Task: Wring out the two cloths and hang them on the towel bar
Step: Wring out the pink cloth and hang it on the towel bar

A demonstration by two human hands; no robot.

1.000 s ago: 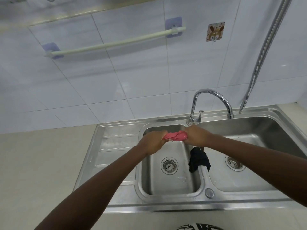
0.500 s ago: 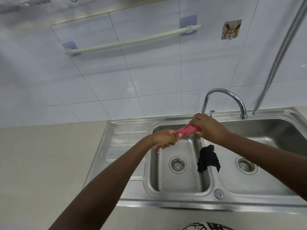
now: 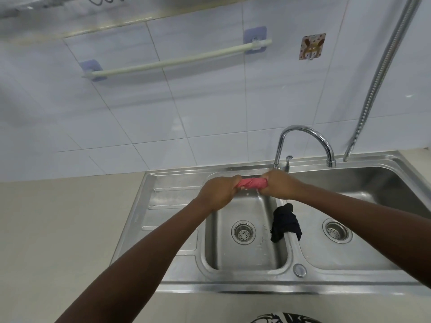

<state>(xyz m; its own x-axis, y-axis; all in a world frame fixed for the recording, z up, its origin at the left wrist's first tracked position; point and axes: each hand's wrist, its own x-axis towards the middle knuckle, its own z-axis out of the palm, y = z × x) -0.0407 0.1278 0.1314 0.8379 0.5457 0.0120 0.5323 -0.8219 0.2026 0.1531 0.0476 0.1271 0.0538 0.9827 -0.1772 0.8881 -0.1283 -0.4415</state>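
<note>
Both hands, left hand [image 3: 218, 191] and right hand [image 3: 278, 184], have levelled out, twisting the pink cloth [image 3: 251, 183] tighter as water now drips.

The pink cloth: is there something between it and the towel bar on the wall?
Nothing visible. The pink cloth, held by both hands over the left basin, has only bare tiles between it and the empty towel bar.

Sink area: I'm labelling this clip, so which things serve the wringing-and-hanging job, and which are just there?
In use: twisted pink cloth, left hand, right hand, dark navy cloth, white towel bar.
Just there: chrome tap, rabbit wall hook, metal hose.
</note>
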